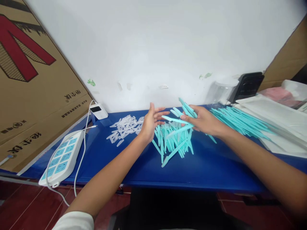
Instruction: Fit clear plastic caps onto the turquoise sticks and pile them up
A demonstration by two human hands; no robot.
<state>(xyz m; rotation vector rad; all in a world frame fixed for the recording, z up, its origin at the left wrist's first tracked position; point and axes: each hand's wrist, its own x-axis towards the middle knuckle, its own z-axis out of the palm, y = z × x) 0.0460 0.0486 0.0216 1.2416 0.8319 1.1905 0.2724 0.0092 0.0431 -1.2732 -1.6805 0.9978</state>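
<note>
My right hand (pixel 201 119) is closed around a bunch of turquoise eyebrow razors (pixel 188 110), a few of them sticking out loosely toward the left. Under it lies a heap of the same slim razors (pixel 176 137) in mixed directions on the blue tabletop. My left hand (pixel 150 123) is beside the heap's left edge, fingers stretched toward the held bunch, with nothing visible in it. Left of that hand is a pile of small translucent plastic caps (pixel 127 127). On the right, more turquoise razors (pixel 240 121) lie roughly lined up in a stack.
A white power strip (pixel 63 156) with a cable and a small white device (pixel 98 111) sit at the left, by a large cardboard box (pixel 35 95). At the back right stand a clear container (pixel 224 91) and a black phone-like object (pixel 248 86), near white packaging (pixel 275 115).
</note>
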